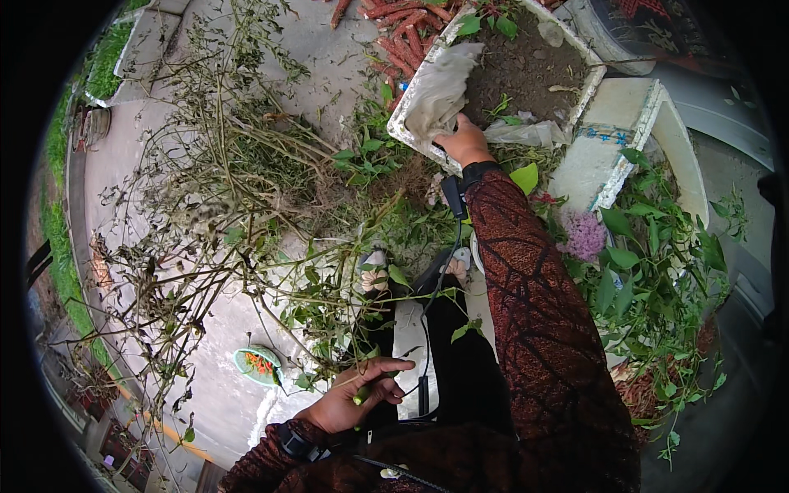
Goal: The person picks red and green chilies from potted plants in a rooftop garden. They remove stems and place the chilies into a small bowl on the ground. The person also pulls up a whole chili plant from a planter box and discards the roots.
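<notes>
My right hand (463,145) reaches to the near corner of a white foam box (582,101) filled with soil. Its thumb and fingers pinch a crumpled, dirty plastic sheet (445,83) that drapes over the box's left wall. Close to my lap, my left hand (354,394) is curled around some slim green chili peppers (362,395); its index finger points right and the palm is partly hidden. Beside that hand rise the leafy stems of an uprooted pepper plant (345,302). A small green basket (257,365) with red and orange chilies stands on the concrete to the left.
Dry uprooted plants (246,142) sprawl across the concrete. Bare corncobs (407,37) lie beyond the box. At right are another foam box (616,142), pink flowers (584,236) and leafy vines (641,259). A cable (425,326) runs from my right wrist past my legs.
</notes>
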A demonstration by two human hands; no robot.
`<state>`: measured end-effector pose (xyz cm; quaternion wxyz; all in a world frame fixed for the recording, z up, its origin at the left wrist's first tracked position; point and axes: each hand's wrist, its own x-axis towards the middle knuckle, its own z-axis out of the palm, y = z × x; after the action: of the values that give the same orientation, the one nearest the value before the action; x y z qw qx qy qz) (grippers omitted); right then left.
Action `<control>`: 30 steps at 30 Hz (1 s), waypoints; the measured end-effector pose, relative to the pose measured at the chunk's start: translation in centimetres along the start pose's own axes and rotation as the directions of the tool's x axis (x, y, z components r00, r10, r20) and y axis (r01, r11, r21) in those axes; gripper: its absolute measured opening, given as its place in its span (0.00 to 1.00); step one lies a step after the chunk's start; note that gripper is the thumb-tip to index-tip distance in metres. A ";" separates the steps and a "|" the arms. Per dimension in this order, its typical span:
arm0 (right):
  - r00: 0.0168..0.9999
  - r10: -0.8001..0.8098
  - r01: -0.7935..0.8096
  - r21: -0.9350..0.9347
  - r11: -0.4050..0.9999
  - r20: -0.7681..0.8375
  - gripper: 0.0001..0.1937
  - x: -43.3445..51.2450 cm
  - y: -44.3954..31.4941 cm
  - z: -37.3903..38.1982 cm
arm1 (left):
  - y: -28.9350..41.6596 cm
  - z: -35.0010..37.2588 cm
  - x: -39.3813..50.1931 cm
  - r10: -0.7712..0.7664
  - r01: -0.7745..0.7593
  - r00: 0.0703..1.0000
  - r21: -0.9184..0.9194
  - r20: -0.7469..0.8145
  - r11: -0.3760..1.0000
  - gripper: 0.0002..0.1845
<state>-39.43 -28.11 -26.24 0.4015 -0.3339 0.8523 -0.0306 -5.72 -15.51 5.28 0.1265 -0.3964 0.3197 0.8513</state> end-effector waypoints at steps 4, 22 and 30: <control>0.999 -0.034 0.033 -0.231 0.972 -0.002 0.23 -1.1 -0.5 -0.4 | 0.2 0.1 0.3 0.006 -0.007 1.000 -0.050 -0.007 0.999 0.21; 0.888 -0.046 -0.119 -0.325 0.938 -0.458 0.20 1.1 11.5 -15.3 | -0.3 0.4 0.4 0.011 -0.012 1.000 -0.050 -0.019 0.999 0.17; 0.983 0.066 -0.098 -0.191 0.977 -0.169 0.43 0.9 12.5 -10.4 | -0.2 0.6 0.9 -0.017 0.016 1.000 -0.031 -0.018 0.999 0.17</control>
<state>-53.95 -21.17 -23.83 0.2966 -0.3331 0.8940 0.0442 -6.57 -14.96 4.80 0.1245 -0.4086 0.3043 0.8514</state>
